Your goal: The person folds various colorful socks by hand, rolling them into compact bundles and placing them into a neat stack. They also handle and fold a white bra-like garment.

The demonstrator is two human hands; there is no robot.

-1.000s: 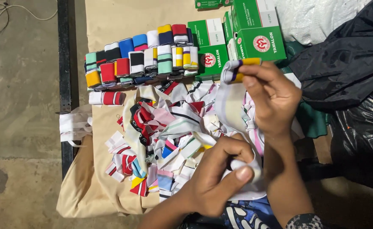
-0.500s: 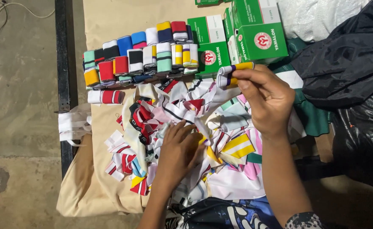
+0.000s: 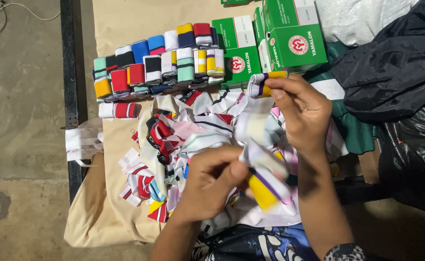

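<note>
Our left hand [image 3: 212,181]: we pinch the near end of a long soft cloth strip [image 3: 258,128], white with yellow and purple stripes. Fingers are tight on it.
Our right hand [image 3: 302,108]: we pinch the far end of the same strip, rolled a little at the tip. Fingers are tight here too.
The strip: it hangs between our two hands, just above the pile. It looks blurry in the middle.
Loose pile [image 3: 174,140]: many flat cloth strips lie mixed up under our hands, red, white, black, pink and yellow. There are too many to count.
Tan cloth sheet [image 3: 120,38]: it lies under everything.
One lone roll [image 3: 119,110]: a white and red rolled strip lies just beside the pile, on its far left.
Rolled strips [image 3: 157,65]: about twenty small rolls sit in two neat rows past the pile, in yellow, red, black, blue, green and white.
Green boxes [image 3: 294,41]: we count about four card boxes, green with white panels and a round red mark, right of the rolls.
Black plastic bag [image 3: 396,63]: it lies crumpled at the far right.
</note>
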